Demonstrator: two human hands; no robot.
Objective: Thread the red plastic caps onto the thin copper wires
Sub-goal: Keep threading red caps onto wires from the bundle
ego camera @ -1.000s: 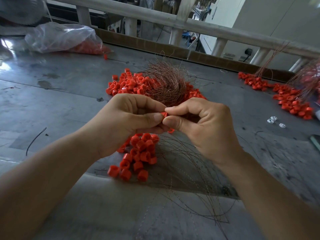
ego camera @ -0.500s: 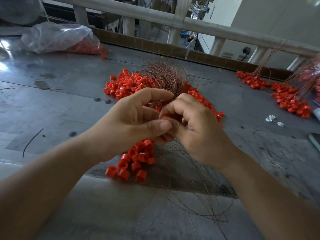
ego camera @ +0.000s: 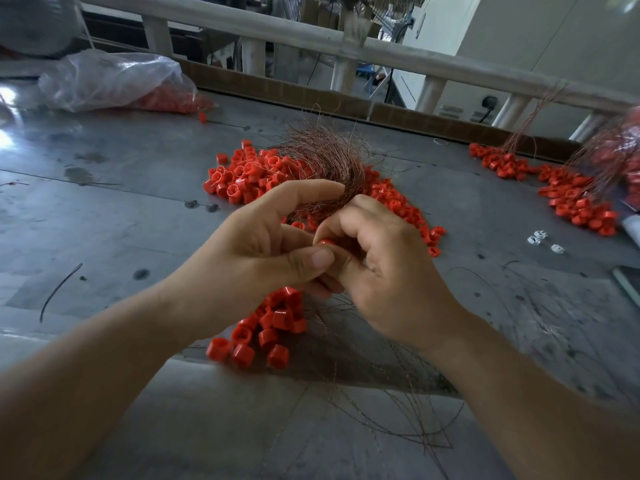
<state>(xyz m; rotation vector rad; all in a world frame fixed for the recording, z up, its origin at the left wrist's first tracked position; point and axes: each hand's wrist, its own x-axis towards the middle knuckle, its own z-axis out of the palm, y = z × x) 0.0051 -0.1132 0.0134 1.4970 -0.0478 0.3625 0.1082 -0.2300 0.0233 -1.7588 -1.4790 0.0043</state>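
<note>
Over the grey table (ego camera: 104, 220), both hands' fingers (ego camera: 320, 259) pinch one red cap (ego camera: 326, 242).

A grey, stained tabletop (ego camera: 114, 216) carries heaps of red caps (ego camera: 249, 173) at centre and far right. A clear bag (ego camera: 110, 79) lies far left; loose copper wires (ego camera: 388, 393) sprawl near.

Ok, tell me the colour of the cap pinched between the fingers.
Red cap, seen in the head view.
</note>
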